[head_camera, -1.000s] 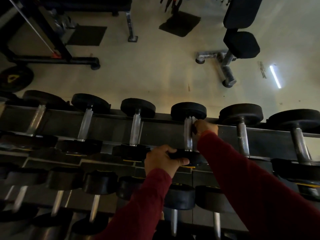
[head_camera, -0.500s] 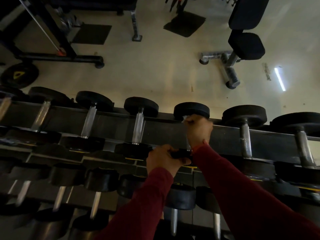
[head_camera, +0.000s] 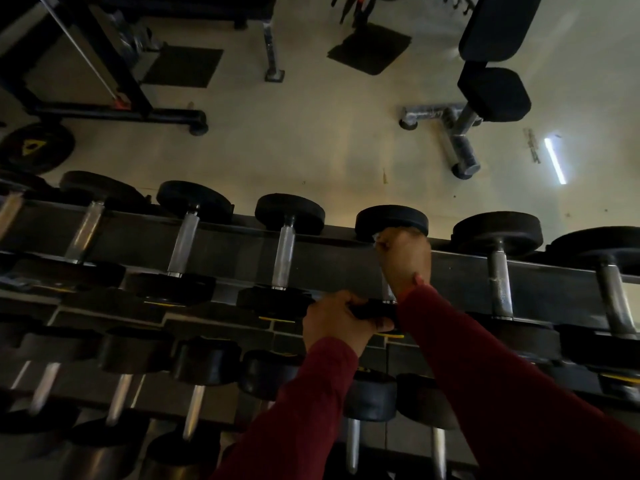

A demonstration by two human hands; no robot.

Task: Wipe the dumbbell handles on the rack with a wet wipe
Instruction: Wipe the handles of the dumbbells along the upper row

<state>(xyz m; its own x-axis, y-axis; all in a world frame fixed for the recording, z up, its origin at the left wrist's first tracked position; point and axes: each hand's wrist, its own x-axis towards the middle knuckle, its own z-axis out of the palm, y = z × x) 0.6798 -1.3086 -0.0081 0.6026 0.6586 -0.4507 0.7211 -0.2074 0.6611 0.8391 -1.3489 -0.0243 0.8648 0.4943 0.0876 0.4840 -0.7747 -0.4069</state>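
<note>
A dark rack [head_camera: 332, 261] carries rows of black-headed dumbbells with steel handles. My right hand [head_camera: 405, 254] is wrapped around the handle of one top-row dumbbell [head_camera: 391, 221], up by its far head; a sliver of white wet wipe [head_camera: 379, 241] shows at my knuckles. Most of that handle is hidden by the hand. My left hand [head_camera: 332, 323] grips the near head of the same dumbbell [head_camera: 375, 311]. Neighbouring handles [head_camera: 283, 256] stand bare on either side.
A lower row of dumbbells [head_camera: 204, 362] sits nearer to me. Beyond the rack lies pale floor with a padded bench [head_camera: 491, 88], a black machine frame [head_camera: 104, 81], a weight plate [head_camera: 34, 147] and dark mats.
My right hand slid along the handle from its middle up to the far head and stays there. My left hand kept its hold on the near head.
</note>
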